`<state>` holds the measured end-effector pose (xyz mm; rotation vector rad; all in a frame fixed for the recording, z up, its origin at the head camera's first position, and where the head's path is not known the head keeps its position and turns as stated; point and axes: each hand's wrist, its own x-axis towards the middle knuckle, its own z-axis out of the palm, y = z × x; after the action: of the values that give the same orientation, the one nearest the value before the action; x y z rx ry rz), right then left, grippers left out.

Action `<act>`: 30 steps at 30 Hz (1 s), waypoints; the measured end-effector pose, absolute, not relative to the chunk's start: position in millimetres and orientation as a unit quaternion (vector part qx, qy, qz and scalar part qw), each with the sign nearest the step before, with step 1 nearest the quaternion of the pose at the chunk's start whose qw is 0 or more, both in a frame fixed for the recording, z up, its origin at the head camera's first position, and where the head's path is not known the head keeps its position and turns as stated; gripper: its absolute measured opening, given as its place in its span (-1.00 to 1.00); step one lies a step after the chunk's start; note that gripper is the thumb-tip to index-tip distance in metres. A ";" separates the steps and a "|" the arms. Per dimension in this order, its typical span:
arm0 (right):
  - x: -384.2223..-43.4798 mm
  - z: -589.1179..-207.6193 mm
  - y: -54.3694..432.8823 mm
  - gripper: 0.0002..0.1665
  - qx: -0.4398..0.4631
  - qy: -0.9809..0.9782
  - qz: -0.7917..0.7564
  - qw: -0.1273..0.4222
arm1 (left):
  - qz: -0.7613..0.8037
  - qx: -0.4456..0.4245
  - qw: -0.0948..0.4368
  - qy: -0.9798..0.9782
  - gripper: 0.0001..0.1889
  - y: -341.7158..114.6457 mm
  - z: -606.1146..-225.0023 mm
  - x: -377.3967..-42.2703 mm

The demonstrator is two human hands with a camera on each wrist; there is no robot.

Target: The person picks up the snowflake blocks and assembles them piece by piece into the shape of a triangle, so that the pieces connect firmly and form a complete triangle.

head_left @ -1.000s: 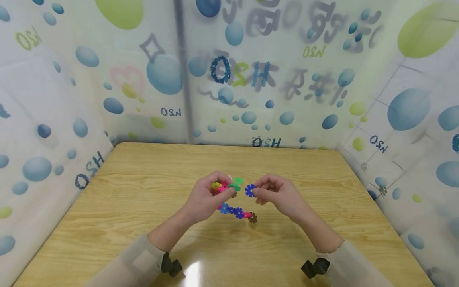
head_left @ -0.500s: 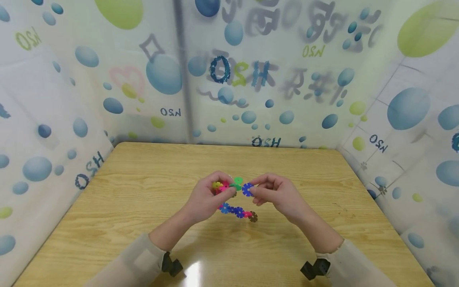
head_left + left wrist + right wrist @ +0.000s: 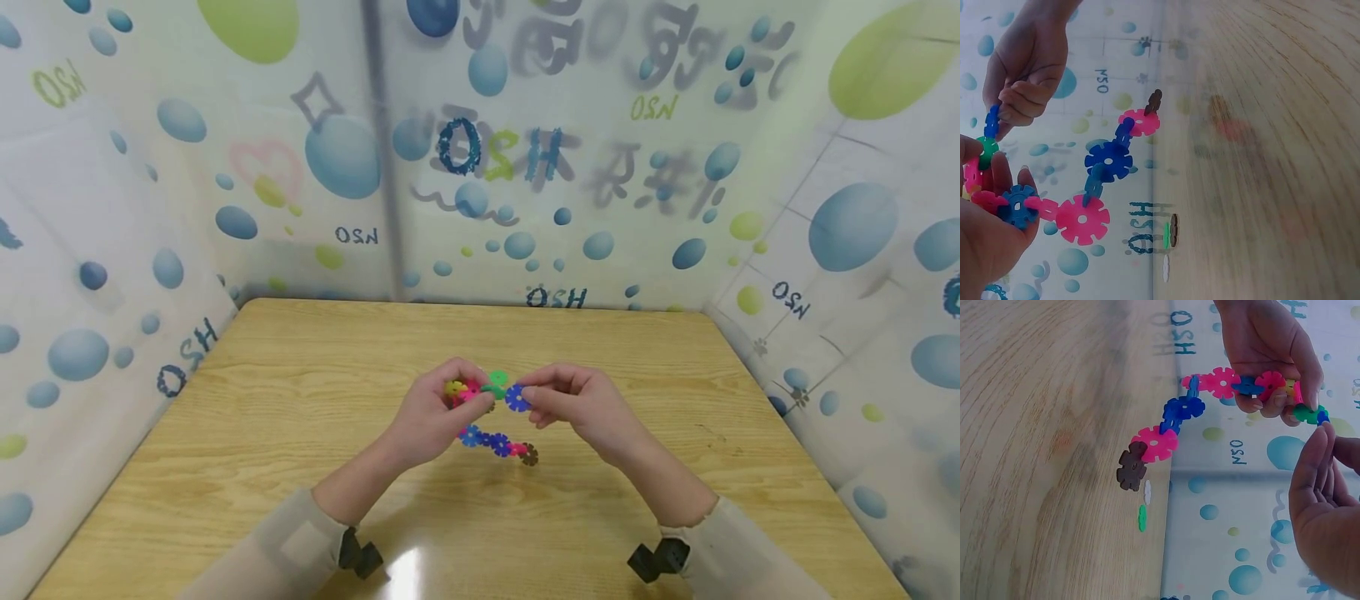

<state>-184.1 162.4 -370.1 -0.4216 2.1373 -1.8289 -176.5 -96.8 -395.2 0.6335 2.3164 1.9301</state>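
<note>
My left hand (image 3: 431,417) holds a chain of interlocking snowflake discs, pinching a green snowflake disc (image 3: 1307,414) at its upper end. Pink, blue and yellow discs run through and below its fingers, and the chain hangs down to a brown disc (image 3: 1131,466). Between the thumb and fingers of my right hand (image 3: 588,408) is a dark blue snowflake disc (image 3: 516,398). Its edge meets the green disc in both wrist views; whether the slots interlock, I cannot tell. Part of the chain is hidden behind the left hand in the head view.
Loose on the wooden table (image 3: 300,350) beyond the hands lie a green disc (image 3: 498,377), a white disc (image 3: 1147,492) and a brown disc (image 3: 1174,230). Printed curtains (image 3: 600,200) enclose the table's back and sides.
My right hand has brought the blue disc a little to the left, closing the gap to the green disc. The left hand and the chain have stayed almost still.
</note>
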 end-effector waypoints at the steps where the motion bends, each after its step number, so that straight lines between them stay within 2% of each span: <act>1: -184.2 -370.2 162.4 -0.64 -0.146 0.743 -0.636 0.149 | 0.625 0.207 0.031 0.752 -0.90 -96.5 -395.1 -176.4; 18: -179.7 -367.2 156.7 -0.66 -0.142 0.733 -0.648 0.153 | 0.620 0.236 0.039 0.748 -0.94 -92.5 -396.9 -176.1; 30: -179.7 -371.7 153.6 -0.70 -0.132 0.729 -0.655 0.149 | 0.621 0.234 0.016 0.748 -0.92 -92.1 -402.0 -176.4</act>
<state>-179.7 153.6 -371.7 -0.3785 2.0959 -1.8819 -176.4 -92.1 -402.0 0.7265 2.3271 1.9305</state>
